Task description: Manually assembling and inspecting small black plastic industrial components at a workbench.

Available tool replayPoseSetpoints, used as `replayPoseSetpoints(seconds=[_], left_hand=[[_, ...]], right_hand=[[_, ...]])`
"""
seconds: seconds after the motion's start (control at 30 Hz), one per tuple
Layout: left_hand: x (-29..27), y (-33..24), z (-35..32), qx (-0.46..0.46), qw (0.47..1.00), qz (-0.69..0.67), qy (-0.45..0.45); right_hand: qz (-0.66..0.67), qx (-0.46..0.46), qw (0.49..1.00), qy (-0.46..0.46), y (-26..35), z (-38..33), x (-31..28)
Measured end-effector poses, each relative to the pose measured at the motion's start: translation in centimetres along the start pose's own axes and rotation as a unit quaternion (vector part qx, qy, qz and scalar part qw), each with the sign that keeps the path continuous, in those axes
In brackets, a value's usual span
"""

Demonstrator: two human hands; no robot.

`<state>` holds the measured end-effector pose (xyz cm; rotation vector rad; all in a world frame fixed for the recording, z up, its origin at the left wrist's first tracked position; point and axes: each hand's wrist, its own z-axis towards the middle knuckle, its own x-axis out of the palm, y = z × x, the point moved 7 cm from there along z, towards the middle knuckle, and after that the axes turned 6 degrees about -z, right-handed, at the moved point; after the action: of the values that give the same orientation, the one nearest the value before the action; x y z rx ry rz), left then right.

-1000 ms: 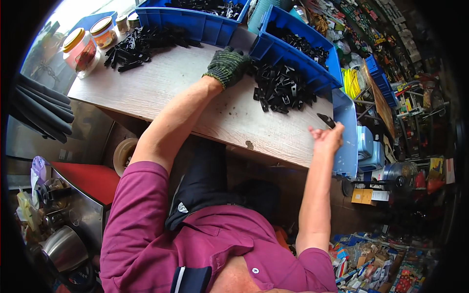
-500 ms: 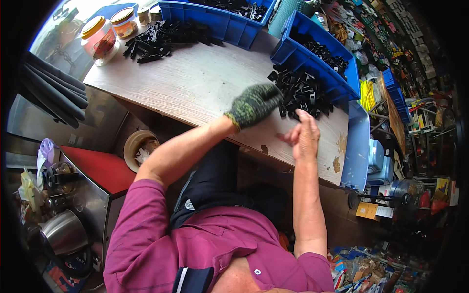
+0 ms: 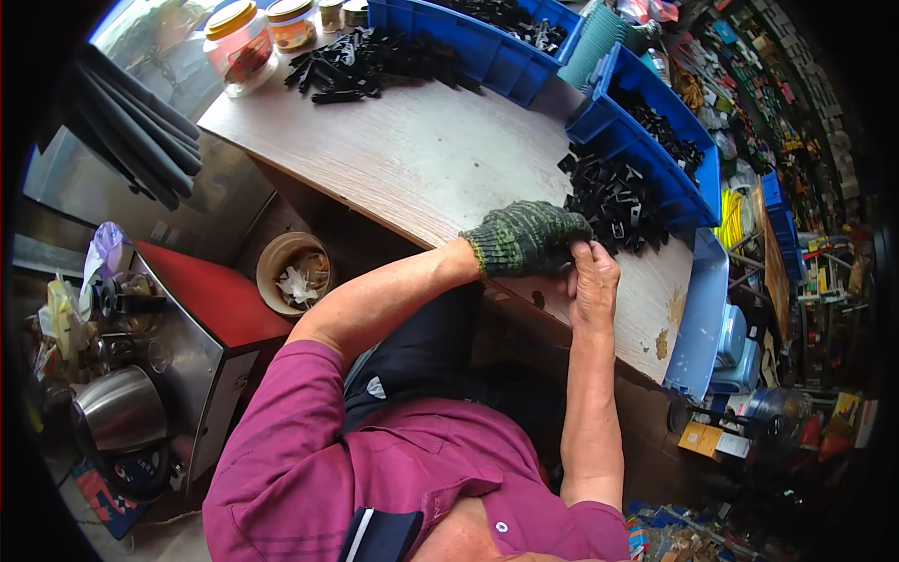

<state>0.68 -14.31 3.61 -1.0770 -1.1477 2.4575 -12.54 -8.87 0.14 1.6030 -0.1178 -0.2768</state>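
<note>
In a dark green knit glove, my left hand [image 3: 532, 238] is curled closed over the table's front edge. My bare right hand [image 3: 594, 280] meets it from the right, thumb and fingers pinched against the gloved fingertips. Whatever lies between the two hands is hidden. Just beyond them, small black clip-like parts [image 3: 613, 201] lie in a loose pile on the pale wooden table [image 3: 431, 140]. A blue bin [image 3: 646, 140] behind that pile holds more black parts.
Another heap of long black parts [image 3: 365, 64] lies at the far left, before a second blue bin [image 3: 478, 45]. Lidded jars [image 3: 242, 51] stand at the table's left corner. Below left are a waste bucket [image 3: 272, 272] and a red-topped cabinet [image 3: 201, 290].
My right hand has closed from spread fingers into a pinch and now touches the gloved left hand. The view has shifted, so the table sits slightly farther right.
</note>
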Motion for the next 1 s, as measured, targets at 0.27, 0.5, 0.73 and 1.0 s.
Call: replayPoseSetpoints(seconds=[0.27,0.5,0.73,1.0], left_hand=[[-4.2,-0.5,-3.8,0.037,0.971,0.130,-0.195],[-23.2,7.3,-13.1,-0.183,0.765,0.500,-0.363],[-21.3,7.5,-12.7,-0.201,0.821,0.471,-0.252],[-18.0,5.8,-11.1,-0.138,0.881,0.394,-0.221]], right_hand=[[0.065,0.037,0.997,-0.028,0.2,-1.0,1.4],[0.074,0.041,0.995,-0.061,0.1,-1.0,1.2],[0.096,0.047,0.990,-0.091,0.1,-1.2,0.9],[0.093,0.018,0.992,-0.089,0.5,-1.1,1.0]])
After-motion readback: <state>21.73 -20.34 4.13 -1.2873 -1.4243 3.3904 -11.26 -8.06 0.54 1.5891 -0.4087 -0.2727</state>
